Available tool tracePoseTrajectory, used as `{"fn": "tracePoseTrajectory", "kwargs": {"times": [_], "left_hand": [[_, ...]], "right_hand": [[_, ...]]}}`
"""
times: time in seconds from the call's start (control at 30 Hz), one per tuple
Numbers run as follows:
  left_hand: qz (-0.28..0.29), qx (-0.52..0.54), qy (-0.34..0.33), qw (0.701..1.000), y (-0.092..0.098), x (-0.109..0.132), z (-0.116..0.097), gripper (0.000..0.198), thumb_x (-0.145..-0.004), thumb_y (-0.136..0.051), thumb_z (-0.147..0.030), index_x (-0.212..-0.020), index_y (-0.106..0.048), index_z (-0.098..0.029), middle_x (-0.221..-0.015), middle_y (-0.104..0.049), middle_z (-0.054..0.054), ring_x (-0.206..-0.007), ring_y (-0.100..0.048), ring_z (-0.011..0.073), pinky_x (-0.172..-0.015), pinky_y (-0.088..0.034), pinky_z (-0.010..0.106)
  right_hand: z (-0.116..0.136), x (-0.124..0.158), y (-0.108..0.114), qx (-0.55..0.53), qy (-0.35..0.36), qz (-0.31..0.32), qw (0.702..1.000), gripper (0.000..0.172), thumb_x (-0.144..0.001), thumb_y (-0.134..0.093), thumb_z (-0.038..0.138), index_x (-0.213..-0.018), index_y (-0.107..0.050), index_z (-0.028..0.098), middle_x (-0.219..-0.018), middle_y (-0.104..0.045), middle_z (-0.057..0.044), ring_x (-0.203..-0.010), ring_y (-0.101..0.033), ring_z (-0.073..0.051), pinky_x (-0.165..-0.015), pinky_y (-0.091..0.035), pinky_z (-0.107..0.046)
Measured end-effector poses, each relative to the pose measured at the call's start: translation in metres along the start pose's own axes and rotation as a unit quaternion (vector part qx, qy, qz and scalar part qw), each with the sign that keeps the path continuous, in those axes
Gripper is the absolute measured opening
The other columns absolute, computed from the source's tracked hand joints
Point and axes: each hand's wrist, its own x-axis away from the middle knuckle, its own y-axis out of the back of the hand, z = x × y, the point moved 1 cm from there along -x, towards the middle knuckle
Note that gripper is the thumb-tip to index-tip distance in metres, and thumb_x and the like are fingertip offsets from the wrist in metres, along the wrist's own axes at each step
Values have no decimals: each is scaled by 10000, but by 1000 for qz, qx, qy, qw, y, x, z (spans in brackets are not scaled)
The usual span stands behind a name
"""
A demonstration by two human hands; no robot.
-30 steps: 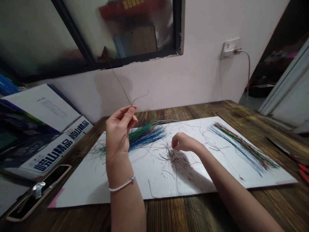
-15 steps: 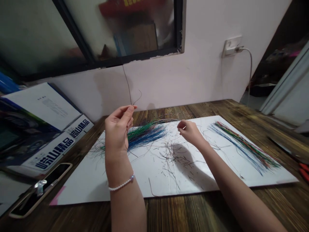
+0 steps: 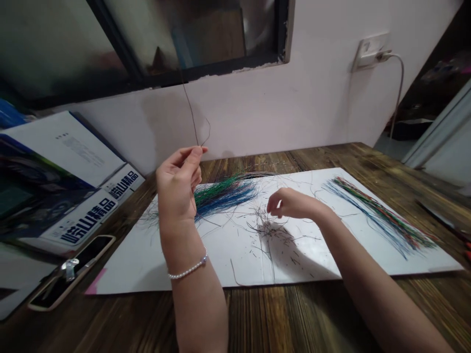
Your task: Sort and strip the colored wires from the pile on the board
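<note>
My left hand (image 3: 180, 181) is raised over the left part of a white board (image 3: 136, 269), thumb and forefinger pinched on a thin dark wire (image 3: 193, 117). One strand of it rises high, and a shorter end curls to the right. A bundle of green and blue wires (image 3: 228, 196) lies on the board behind this hand. My right hand (image 3: 292, 203) hovers just above loose short wire scraps (image 3: 274, 230). Its fingers are curled in towards the thumb, and whatever lies between the tips is too small to make out.
Another bundle of coloured wires (image 3: 382, 215) lies on the board's right side. A dark-bladed tool (image 3: 436, 215) rests on the wooden table (image 3: 265, 318) at the right. At the left are a phone (image 3: 91, 252) and printed boxes (image 3: 88, 215). A wall (image 3: 324, 108) with a window stands behind.
My right hand has come down towards the wire scraps, its wrist now bent. My left hand still pinches the wire. The view has shifted slightly.
</note>
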Motion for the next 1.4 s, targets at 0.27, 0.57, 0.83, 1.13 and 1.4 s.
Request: {"fn": "tracePoseTrajectory", "kwargs": {"times": [0.27, 0.57, 0.83, 1.13, 1.4], "left_hand": [[12, -10, 9, 1000, -1, 1, 2, 58, -723, -696, -248, -671, -708, -225, -733, -615, 9, -427, -280, 44, -364, -178, 233], [21, -15, -5, 1000, -2, 0, 6, 80, -741, -688, -245, -672, -718, -220, -739, -636, 10, -424, -296, 41, -364, -177, 235], [29, -24, -11, 999, -3, 0, 8, 80, -752, -680, -257, -689, -718, -225, -609, -554, -4, -427, -280, 59, -371, -163, 241], [30, -15, -5, 999, -7, -1, 8, 79, -752, -679, -219, -685, -715, -199, -550, -471, -23, -422, -275, 46, -362, -181, 206], [39, -24, -10, 999, -10, -1, 9, 70, -749, -668, -192, -693, -710, -187, -606, -535, -12, -412, -289, 30, -366, -187, 204]], "right_hand": [[3, -15, -36, 82, 3, 83, 993, 143, -889, -578, 274, -873, -632, 143, -884, -651, -24, -757, -620, -136, -685, -528, -304], [-2, -28, -56, 170, 40, 49, 983, 176, -909, -546, 289, -992, -617, 151, -971, -639, -44, -813, -620, -154, -723, -527, -335], [2, -28, -70, 252, 76, 18, 965, 166, -911, -543, 275, -993, -607, 146, -1002, -625, -51, -845, -615, -163, -742, -525, -348], [3, -26, -70, 298, 81, 39, 950, 172, -913, -539, 282, -995, -606, 147, -991, -628, -49, -845, -616, -165, -740, -525, -351], [4, -26, -67, 270, 67, 42, 960, 175, -908, -546, 288, -997, -609, 150, -1003, -629, -51, -862, -617, -170, -754, -523, -358]]}}
